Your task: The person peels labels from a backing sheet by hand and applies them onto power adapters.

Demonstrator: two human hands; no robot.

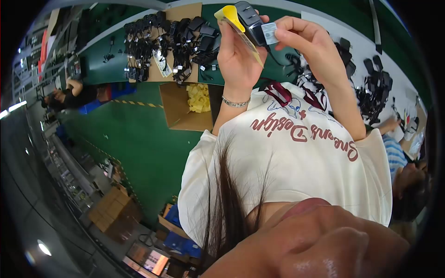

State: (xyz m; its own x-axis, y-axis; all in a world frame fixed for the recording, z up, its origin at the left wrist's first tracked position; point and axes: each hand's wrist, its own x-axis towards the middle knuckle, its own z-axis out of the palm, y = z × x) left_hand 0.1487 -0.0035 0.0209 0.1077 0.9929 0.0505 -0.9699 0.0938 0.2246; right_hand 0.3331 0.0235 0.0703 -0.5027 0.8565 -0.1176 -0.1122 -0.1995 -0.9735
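Note:
My left hand holds a black power adapter at the top of the view. A curled yellow paper strip lies between the adapter and my palm, its lower end hanging past the fingers. My right hand pinches the edge of a small white label with thumb and forefinger. The label lies against the adapter's side; whether it is stuck down I cannot tell. A dark cable runs from the adapter down behind my right hand.
Bundles of black adapters lie on the green table at left, more adapters at right. Below the table edge stands a cardboard box with crumpled yellow paper. Other people are at far left and at right, the latter in a striped sleeve.

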